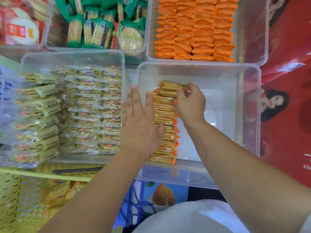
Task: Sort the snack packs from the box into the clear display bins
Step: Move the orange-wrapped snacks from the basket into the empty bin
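Observation:
A row of orange-ended cracker packs (165,115) stands on edge along the left side of a clear bin (249,91). My left hand (140,120) lies flat with straight fingers against the row's left side, over the bin's left wall. My right hand (190,101) pinches the right end of the farthest packs (170,89) at the top of the row. The right half of this bin holds nothing. A yellow perforated box (21,199) at the lower left holds more packs, partly hidden by my left arm.
Left of it a clear bin (74,56) is packed with pale yellow cracker packs. Behind stand a bin of green packs (101,22) and a bin of orange packs (195,29). Red printed cartons (286,115) border the right side. A black pen (77,170) lies on the yellow ledge.

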Tool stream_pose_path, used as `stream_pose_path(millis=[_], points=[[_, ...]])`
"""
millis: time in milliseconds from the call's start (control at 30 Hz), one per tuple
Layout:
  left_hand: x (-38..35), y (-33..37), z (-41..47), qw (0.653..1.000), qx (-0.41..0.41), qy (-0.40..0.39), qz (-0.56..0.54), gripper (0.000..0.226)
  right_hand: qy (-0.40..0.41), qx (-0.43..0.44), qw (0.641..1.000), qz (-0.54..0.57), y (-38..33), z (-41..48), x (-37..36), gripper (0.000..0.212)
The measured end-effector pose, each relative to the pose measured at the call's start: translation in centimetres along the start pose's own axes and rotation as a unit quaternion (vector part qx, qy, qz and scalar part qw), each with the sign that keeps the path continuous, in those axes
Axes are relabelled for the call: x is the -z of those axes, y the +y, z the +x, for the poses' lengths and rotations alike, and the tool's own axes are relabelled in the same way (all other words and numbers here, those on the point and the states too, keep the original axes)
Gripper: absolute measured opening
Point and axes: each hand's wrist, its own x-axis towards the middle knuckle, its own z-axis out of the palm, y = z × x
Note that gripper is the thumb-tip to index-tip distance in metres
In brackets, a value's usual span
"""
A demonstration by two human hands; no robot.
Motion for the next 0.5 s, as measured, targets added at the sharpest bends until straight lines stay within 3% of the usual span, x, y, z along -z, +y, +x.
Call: stream_pose_path(millis=[167,333,500], points=[[0.0,-0.1,0.0,1.000,0.003,-0.004,-0.012,0.097,-0.045,0.127,0.985,-0.110,-0.7,-1.1,-1.0,0.036],[-0.1,-0.1,0.0,1.000,0.001,-0.004,-0.004,0.096,-0.111,0.190,0.944,-0.247,0.7,-0.8,-1.2,0.055],[0.0,-0.1,0.1,1.000,0.004,-0.006,-0.007,0.094,-0.110,0.301,0.792,-0.520,2.3,-1.1,-1.0,0.081]])
